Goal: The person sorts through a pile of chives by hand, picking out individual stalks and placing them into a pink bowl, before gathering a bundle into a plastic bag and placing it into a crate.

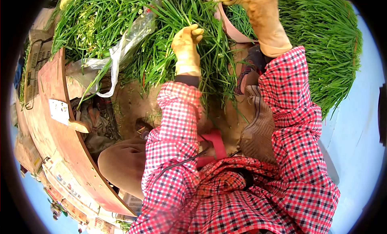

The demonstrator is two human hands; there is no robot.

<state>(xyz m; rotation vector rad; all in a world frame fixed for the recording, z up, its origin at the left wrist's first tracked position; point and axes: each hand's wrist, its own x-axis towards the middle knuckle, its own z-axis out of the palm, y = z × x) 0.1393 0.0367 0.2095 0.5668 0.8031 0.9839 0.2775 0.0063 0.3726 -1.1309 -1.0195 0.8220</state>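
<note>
Both my hands wear stained yellow gloves. My left hand (187,46) is over a loose heap of chives (169,56), its fingers curled closed where a pale stalk reaches the fingertips. Farther right, my right hand (258,12) reaches to the top edge of the view, above a pink tub (230,29) with greens inside. Its fingers look pinched together; what they hold, if anything, I cannot make out. A clear plastic bag (135,35) with a white strip lies across the heap, left of my left hand.
Neatly aligned chives (318,44) are piled at the right on a pale blue surface (358,133). At the left, a cleaver (59,111) with a wooden handle lies on a reddish wooden board (76,153). A slatted crate (32,78) stands beyond it. Below are my knee (121,165) and a red strap-like piece (217,145).
</note>
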